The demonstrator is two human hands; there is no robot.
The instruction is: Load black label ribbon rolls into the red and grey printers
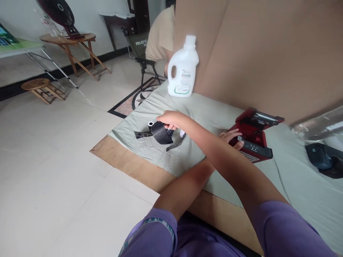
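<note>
My forearms cross, the right over the left. My right hand (pixel 171 119) is at the left of the cloth, its fingers closed on a glossy black ribbon (pixel 161 133) that hangs in a wide, loose piece. A white roll with a dark core (pixel 150 124) lies beside it, and black strips trail over the cloth. Over to the right, my left hand (pixel 232 137) rests with outstretched fingers and thumb on the left side of a red and black machine (pixel 253 150), which looks like a small printer. Its lid (pixel 261 118) stands raised. Part of the left hand is hidden behind my right forearm.
A white jug (pixel 183 71) stands at the back of the grey-green cloth (pixel 209 103), before a cardboard wall (pixel 268 53). At right are a dark device (pixel 324 160) and clear plastic wrap (pixel 321 125). A person (pixel 162 35) sits behind; stools and a fan (pixel 60 12) are left.
</note>
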